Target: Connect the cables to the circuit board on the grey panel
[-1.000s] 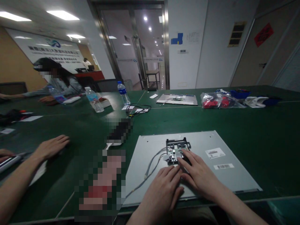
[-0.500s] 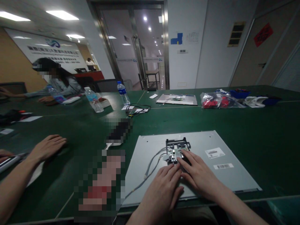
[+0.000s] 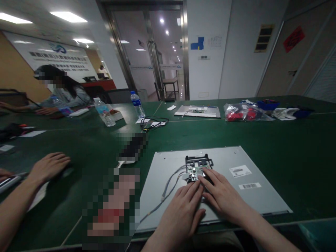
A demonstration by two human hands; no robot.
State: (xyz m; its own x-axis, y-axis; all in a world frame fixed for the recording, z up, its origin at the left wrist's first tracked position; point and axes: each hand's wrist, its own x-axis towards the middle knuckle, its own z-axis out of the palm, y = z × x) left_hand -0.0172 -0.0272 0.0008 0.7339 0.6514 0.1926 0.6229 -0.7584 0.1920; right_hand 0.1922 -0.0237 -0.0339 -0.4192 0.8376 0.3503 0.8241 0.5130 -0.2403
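Note:
A pale grey flat panel point(image 3: 220, 206) lies on the green table, with two printed labels on its right half. Near its middle sits a small circuit board point(image 3: 193, 172) in a black frame point(image 3: 198, 160), with thin grey cables point(image 3: 168, 187) running off to the lower left. The fingers of my left hand point(image 3: 181, 203) are stretched forward, their tips touching the board's near edge, thumb apart. From the right, my right hand point(image 3: 223, 192) lies with outstretched fingers on the board's right side. Its fingers cover that part of the board. Neither hand is wrapped round anything.
At left, another person's hand point(image 3: 49, 168) rests on the table. Pixelated items lie left of the panel. Farther back are water bottles point(image 3: 138, 104), a coiled black cable point(image 3: 153, 123), a second panel point(image 3: 198, 111), a plastic bag with red items point(image 3: 246, 112) and blue trays point(image 3: 268, 105).
My hands and the board hold nearly the same positions. The neighbouring person's hand at left has shifted slightly to the left.

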